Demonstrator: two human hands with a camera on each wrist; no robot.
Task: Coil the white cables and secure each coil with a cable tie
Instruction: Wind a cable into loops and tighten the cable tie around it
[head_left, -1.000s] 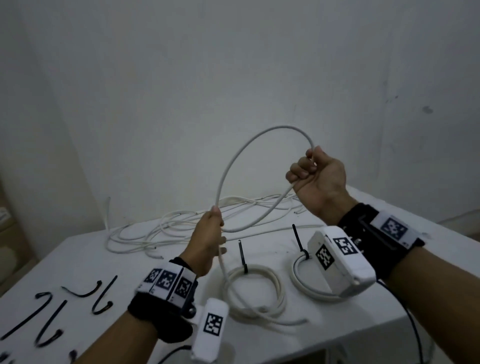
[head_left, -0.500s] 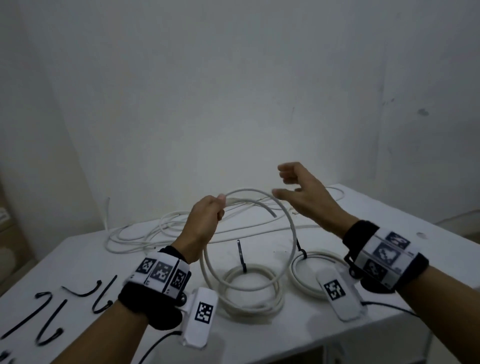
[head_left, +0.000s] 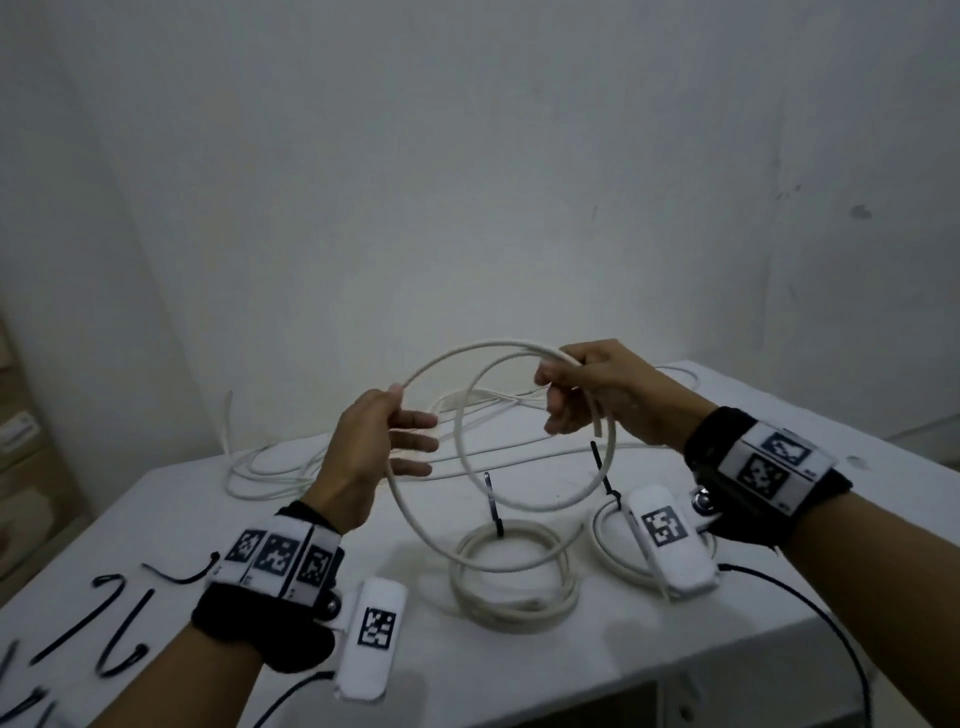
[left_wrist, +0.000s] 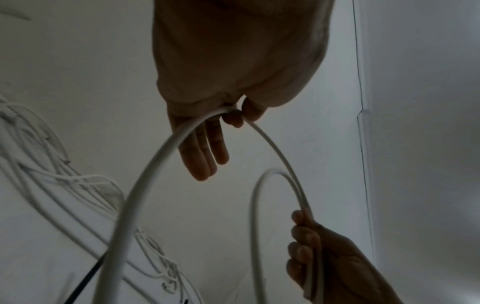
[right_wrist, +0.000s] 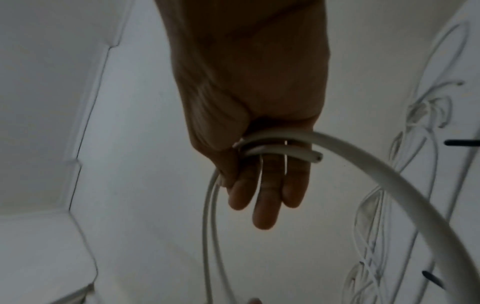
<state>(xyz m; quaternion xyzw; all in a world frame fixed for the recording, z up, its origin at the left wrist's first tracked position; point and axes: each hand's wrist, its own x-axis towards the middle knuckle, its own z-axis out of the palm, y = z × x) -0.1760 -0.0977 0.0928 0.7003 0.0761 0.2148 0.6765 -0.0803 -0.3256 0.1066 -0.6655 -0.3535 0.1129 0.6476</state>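
Note:
In the head view I hold a white cable in the air as two loops above the white table. My left hand pinches the loop's left side between thumb and forefinger, its other fingers straight. My right hand grips two strands at the right, where the cut end pokes out below. The right wrist view shows the right hand with its thumb clamping both strands and the cut end. In the left wrist view the left hand pinches the cable.
Two tied coils lie on the table under my hands: one with an upright black tie, another partly behind my right wrist camera. Loose white cables sprawl along the back by the wall. Several black cable ties lie front left.
The right hand, which had lifted a large loop, let go, opened, then came back and took both strands. The left hand has shifted to the coil's left side, and the loops hang lower.

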